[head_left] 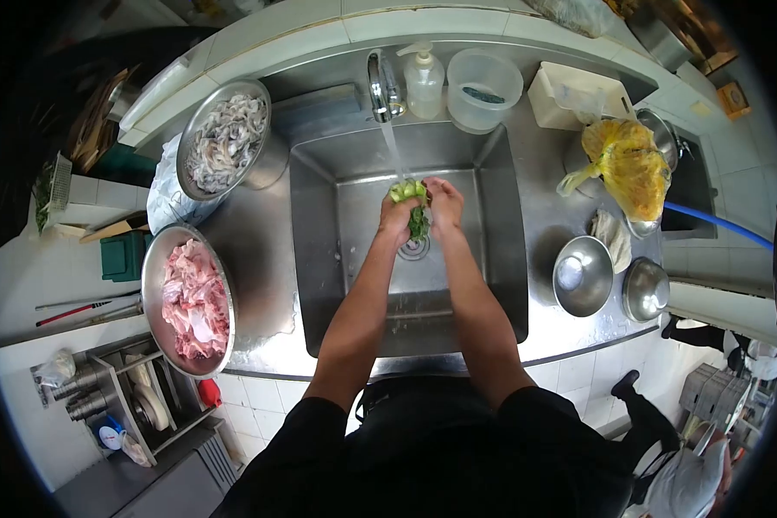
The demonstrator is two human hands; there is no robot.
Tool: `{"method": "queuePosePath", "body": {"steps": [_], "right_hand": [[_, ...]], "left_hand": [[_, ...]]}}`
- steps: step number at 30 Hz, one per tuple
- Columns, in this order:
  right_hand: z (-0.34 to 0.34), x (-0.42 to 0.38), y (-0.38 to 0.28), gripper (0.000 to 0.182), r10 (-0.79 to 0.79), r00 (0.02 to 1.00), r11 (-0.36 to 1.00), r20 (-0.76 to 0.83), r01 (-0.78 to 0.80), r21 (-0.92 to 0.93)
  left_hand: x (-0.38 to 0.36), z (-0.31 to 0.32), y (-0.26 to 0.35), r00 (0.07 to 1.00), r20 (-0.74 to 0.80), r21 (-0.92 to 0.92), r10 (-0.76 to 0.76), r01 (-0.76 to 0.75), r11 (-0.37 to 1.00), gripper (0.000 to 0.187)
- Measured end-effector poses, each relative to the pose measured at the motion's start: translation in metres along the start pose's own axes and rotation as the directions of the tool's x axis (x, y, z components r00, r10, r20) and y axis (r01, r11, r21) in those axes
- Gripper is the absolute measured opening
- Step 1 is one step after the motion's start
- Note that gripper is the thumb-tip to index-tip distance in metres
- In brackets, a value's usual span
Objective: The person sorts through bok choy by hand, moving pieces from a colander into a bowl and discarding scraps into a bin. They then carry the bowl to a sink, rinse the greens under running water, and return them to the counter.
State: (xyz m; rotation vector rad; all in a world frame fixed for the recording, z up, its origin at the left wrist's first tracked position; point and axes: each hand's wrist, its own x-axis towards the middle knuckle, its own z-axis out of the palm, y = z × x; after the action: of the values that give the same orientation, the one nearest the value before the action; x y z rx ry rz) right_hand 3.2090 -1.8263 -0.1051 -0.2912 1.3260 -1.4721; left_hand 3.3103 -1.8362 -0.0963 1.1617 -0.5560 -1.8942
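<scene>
Under the running faucet (382, 91), both of my hands hold a leafy green vegetable (418, 223) over the stainless steel sink (324, 268). It has pale green stalks at the top and dark leaves hanging below. My left hand (394, 218) is closed around the stalk side. On the other side, my right hand (445, 205) has its fingers curled against the vegetable. Water falls onto the stalks between the hands. The drain (413, 250) shows partly beneath the leaves.
Left of the sink stand a bowl of raw meat (196, 302) and a bowl of greyish seafood-like pieces (227, 142). Behind are a soap pump bottle (424, 82) and a plastic tub (483, 86). Metal bowls (584, 276) and a yellow bag (628, 168) lie right. Another person (682, 475) is at lower right.
</scene>
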Motion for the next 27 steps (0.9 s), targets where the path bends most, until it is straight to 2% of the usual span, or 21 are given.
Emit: {"method": "queuePosePath", "body": {"steps": [1,3,4,5,6,7,9,10,11,12,14,15,16,17,19,20,21,23,24,27], "right_hand": [[-0.003,-0.002,-0.007,0.01,-0.003,1.0,1.0,-0.005,0.003,0.001],[-0.009,-0.008,-0.021,0.019,-0.072,0.996,0.953,0.048,0.083,-0.29],[-0.013,-0.007,-0.02,0.019,-0.072,0.997,0.954,0.042,0.081,-0.29],[-0.017,-0.005,-0.02,0.022,-0.081,0.991,0.911,0.102,0.116,-0.396],[-0.021,-0.004,-0.018,0.027,-0.082,0.983,0.855,0.163,0.154,-0.494],[-0.022,-0.007,-0.02,0.027,-0.083,0.984,0.855,0.159,0.152,-0.495],[-0.015,-0.009,-0.023,0.03,-0.067,0.971,0.964,0.231,0.122,-0.237],[-0.011,-0.007,-0.02,0.03,-0.069,0.97,0.964,0.232,0.125,-0.235],[-0.006,-0.007,-0.014,0.031,-0.154,0.963,0.911,0.223,0.226,-0.345],[-0.004,-0.007,-0.01,0.032,-0.236,0.945,0.835,0.225,0.316,-0.45],[0.002,-0.004,-0.014,0.033,-0.274,0.935,0.813,0.224,0.35,-0.466],[0.007,-0.003,-0.015,0.033,-0.313,0.923,0.788,0.222,0.383,-0.482],[0.011,-0.002,-0.014,0.033,-0.313,0.922,0.79,0.227,0.386,-0.477],[0.013,-0.002,-0.014,0.031,-0.308,0.928,0.81,0.209,0.371,-0.455],[0.015,-0.006,-0.018,0.03,-0.3,0.933,0.827,0.199,0.359,-0.433],[0.012,-0.011,-0.022,0.027,-0.135,0.966,0.954,0.221,0.187,-0.235],[0.011,-0.014,-0.026,0.025,0.027,0.961,0.999,0.275,-0.019,-0.033],[0.008,-0.01,-0.021,0.023,0.016,0.958,0.998,0.288,0.0,-0.057],[0.006,-0.008,-0.018,0.022,0.004,0.955,0.997,0.297,0.021,-0.079],[0.011,-0.006,-0.014,0.022,-0.036,0.971,0.994,0.235,0.059,-0.091]], "left_hand": [[0.0,0.004,-0.003,0.999,-0.017,0.038,0.028,-0.027,0.999,0.036],[0.001,0.01,-0.007,0.998,-0.031,0.079,0.052,-0.049,0.996,0.038],[0.003,0.011,-0.01,0.993,-0.032,0.159,0.116,-0.11,0.981,0.041],[0.004,0.012,-0.014,0.983,-0.029,0.237,0.18,-0.168,0.957,0.044],[0.005,0.012,-0.017,0.984,-0.026,0.237,0.174,-0.163,0.958,0.044],[0.007,0.012,-0.02,0.973,-0.038,0.313,0.228,-0.205,0.927,0.044],[0.015,0.013,-0.02,0.956,-0.04,0.386,0.289,-0.252,0.887,0.045],[0.021,0.011,-0.02,0.926,-0.005,0.469,0.377,-0.331,0.819,0.043],[0.025,0.007,-0.022,0.889,0.036,0.546,0.457,-0.4,0.736,0.041],[0.026,0.002,-0.026,0.889,0.033,0.547,0.457,-0.399,0.736,0.041],[0.015,0.004,-0.014,0.878,0.162,0.653,0.451,-0.438,0.618,0.036],[0.012,0.006,-0.007,0.876,0.159,0.656,0.456,-0.439,0.614,0.036],[0.009,0.007,0.0,0.908,0.119,0.696,0.401,-0.364,0.618,0.036],[0.005,0.009,0.007,0.936,0.074,0.732,0.344,-0.286,0.619,0.035],[-0.005,0.014,0.014,0.944,0.068,0.735,0.322,-0.266,0.624,0.035],[-0.009,0.017,0.019,0.953,0.067,0.739,0.296,-0.247,0.627,0.036],[-0.012,0.018,0.025,0.952,0.065,0.739,0.3,-0.248,0.626,0.036],[-0.011,0.015,0.027,0.967,0.15,0.834,0.207,-0.236,0.499,0.036],[-0.011,0.016,0.025,0.967,0.152,0.834,0.204,-0.236,0.499,0.036],[-0.009,0.021,0.022,0.948,0.137,0.834,0.288,-0.267,0.483,0.038]]}}
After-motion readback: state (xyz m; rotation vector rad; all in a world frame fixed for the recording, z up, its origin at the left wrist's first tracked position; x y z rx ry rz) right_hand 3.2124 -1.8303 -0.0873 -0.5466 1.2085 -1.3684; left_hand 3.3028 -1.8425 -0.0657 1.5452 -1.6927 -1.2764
